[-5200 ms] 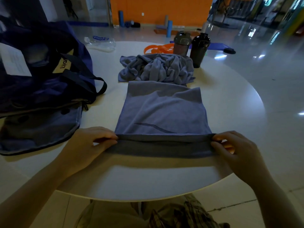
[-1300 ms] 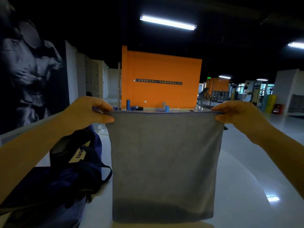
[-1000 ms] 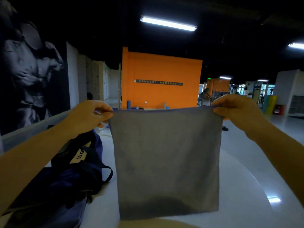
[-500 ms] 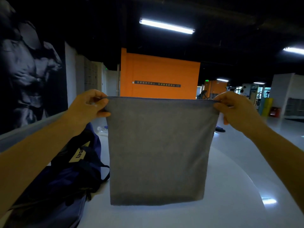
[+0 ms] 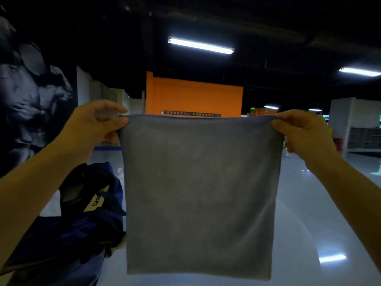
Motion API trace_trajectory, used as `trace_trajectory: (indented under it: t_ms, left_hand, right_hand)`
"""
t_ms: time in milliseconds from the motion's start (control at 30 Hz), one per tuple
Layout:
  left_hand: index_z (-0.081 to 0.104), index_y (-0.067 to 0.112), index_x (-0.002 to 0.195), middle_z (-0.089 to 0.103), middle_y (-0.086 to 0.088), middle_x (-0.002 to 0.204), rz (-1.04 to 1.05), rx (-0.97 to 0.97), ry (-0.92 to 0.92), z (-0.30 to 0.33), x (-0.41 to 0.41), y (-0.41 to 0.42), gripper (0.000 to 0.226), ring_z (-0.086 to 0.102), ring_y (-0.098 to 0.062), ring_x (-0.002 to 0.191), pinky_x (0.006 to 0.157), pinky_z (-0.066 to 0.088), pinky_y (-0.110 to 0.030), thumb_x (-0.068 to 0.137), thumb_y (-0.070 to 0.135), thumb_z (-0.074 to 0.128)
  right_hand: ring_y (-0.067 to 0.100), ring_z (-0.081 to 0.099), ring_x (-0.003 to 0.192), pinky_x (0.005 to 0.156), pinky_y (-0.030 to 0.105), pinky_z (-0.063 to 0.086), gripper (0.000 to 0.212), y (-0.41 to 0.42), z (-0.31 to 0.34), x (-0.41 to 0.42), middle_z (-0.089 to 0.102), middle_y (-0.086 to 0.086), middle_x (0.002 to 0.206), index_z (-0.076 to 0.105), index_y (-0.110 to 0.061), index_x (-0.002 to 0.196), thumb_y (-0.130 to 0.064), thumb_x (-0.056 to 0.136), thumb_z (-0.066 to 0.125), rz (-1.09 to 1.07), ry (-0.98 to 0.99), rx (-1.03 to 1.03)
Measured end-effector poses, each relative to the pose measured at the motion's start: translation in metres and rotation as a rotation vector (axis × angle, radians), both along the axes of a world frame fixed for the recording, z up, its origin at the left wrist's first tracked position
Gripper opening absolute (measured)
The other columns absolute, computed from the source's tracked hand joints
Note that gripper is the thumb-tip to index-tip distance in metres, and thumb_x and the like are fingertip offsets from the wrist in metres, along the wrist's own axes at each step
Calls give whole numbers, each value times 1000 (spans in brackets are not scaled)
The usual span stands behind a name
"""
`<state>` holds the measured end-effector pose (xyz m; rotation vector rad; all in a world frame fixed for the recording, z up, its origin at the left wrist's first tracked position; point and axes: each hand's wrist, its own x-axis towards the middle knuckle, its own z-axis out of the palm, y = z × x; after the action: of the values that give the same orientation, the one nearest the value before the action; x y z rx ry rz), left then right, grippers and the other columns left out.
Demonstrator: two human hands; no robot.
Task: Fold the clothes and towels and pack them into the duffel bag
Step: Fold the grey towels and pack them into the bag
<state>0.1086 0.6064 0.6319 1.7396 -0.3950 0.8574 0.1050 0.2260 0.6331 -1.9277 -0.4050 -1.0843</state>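
We pinch towel (image 5: 201,195) top corners, left hand (image 5: 97,122), right hand (image 5: 301,133) | hanging flat squares edges | duffel bag (image 5: 82,219) beside, on counter (image 5: 309,254)

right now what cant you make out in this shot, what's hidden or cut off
- Head view: the table behind the grey towel is screened by the cloth, so anything lying there is unseen.
- The duffel bag runs off the left and bottom edges; its inside is too dark to read.
- The towel's layers: only its front face shows.
- The left hand and right hand pinch the top corners; the fingers behind the cloth are hidden.
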Motion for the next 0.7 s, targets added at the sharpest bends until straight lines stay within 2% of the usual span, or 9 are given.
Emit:
trace_trajectory:
  t_ms: [67,167,267,333,400,467,567,633,700]
  left_hand:
    - [65,21,94,64,9,64,-30,-54,16,6,0,-3,14,58,-3,54,48,45,-11,87,9,63]
    - [65,17,99,58,1,76,-51,-99,157,-1,15,-9,11,51,-3,47,46,43,-11,90,12,62]
    - [67,15,100,61,-4,85,3,-88,314,-30,45,-11,12,54,-4,54,51,46,-17,88,13,65]
    - [69,11,100,62,-6,81,97,-46,415,-63,68,-12,13,54,-8,57,54,42,-20,87,13,67]
    - [68,0,103,53,-9,64,129,-18,482,-103,87,-15,18,44,-5,39,40,34,-16,88,8,66]
    - [64,-6,106,48,-10,59,125,-47,537,-139,98,-19,20,37,-3,28,32,27,-12,90,4,63]
    - [63,1,106,56,-10,68,128,-100,600,-174,99,-28,15,47,-3,30,34,38,-12,93,4,59]
    - [63,6,101,61,-9,77,95,-123,612,-188,94,-29,9,58,-4,39,44,49,-13,93,3,57]
    - [63,10,90,62,-11,83,31,-128,612,-198,80,-26,11,64,-8,48,52,54,-16,93,2,57]
  right_hand:
    - [16,51,62,67,36,48,7,-1,1,3,57,-3,74,61,-20,96,-14,94,56,16,13,51]
    - [15,51,61,60,30,46,7,-2,-5,19,58,-2,74,63,-19,95,-13,93,58,0,62,55]
    - [14,48,58,50,21,46,5,-4,-33,51,55,3,73,62,-12,97,-11,93,59,6,281,23]
    - [13,45,55,41,14,40,11,-5,-68,76,53,4,68,63,-5,101,-9,90,62,15,462,39]
    - [10,45,55,46,17,38,15,-3,-109,96,54,1,68,66,-6,101,-13,88,66,-41,558,39]
    - [12,49,56,49,21,39,13,3,-143,107,58,3,73,67,-12,100,-18,88,65,-68,607,76]
    - [19,61,64,52,23,48,10,15,-177,106,64,13,88,60,-13,102,-19,94,58,-13,681,158]
    - [20,65,67,54,23,53,3,19,-189,99,66,13,88,56,-16,98,-17,96,54,46,689,194]
    - [19,66,66,53,20,55,8,18,-201,86,66,12,84,55,-18,92,-14,98,51,102,697,189]
